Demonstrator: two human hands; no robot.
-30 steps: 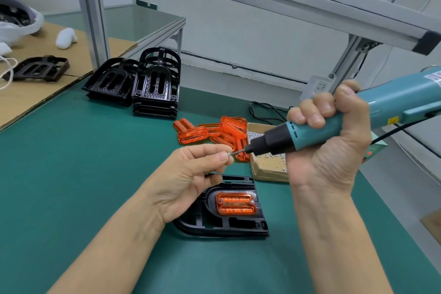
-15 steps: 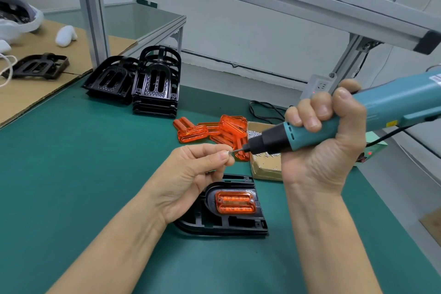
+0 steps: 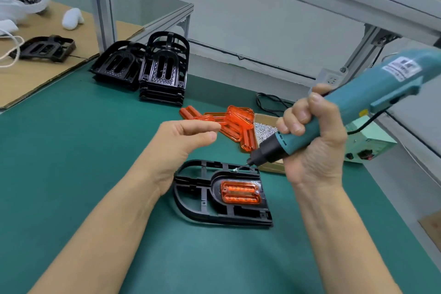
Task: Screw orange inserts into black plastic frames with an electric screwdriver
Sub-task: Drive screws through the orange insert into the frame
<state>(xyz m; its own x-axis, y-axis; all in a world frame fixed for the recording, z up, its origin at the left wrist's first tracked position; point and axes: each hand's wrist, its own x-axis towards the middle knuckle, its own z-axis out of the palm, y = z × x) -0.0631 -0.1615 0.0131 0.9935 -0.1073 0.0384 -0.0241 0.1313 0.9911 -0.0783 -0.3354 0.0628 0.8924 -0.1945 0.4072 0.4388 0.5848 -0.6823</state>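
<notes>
Holding the teal electric screwdriver [image 3: 353, 112] tight, my right hand [image 3: 312, 148] has all its fingers wrapped round the grip. Its black tip points down toward 8 o'clock, and a tiny screw [image 3: 235, 170] sits at the end of the bit, just at the top edge of the black plastic frame [image 3: 202, 198]. That frame lies flat on the green worktop [image 3: 59, 162] between my two arms. An orange insert [image 3: 239, 192] sits inside the frame, on its right part.

My left hand [image 3: 181, 141] floats above the frame's left end. Its fingers are loosely bent, with the thumb near the first finger, and it holds nothing.

At 12 o'clock from the frame lies a pile of loose orange inserts [image 3: 229, 122]. Just to the right of them is a cardboard box of small silver screws [image 3: 265, 130]. Farther off, at 11 o'clock, stand stacks of black frames [image 3: 162, 74]. At 3 o'clock, behind my right hand, is a pale green power box [image 3: 372, 145] with a black cord.
</notes>
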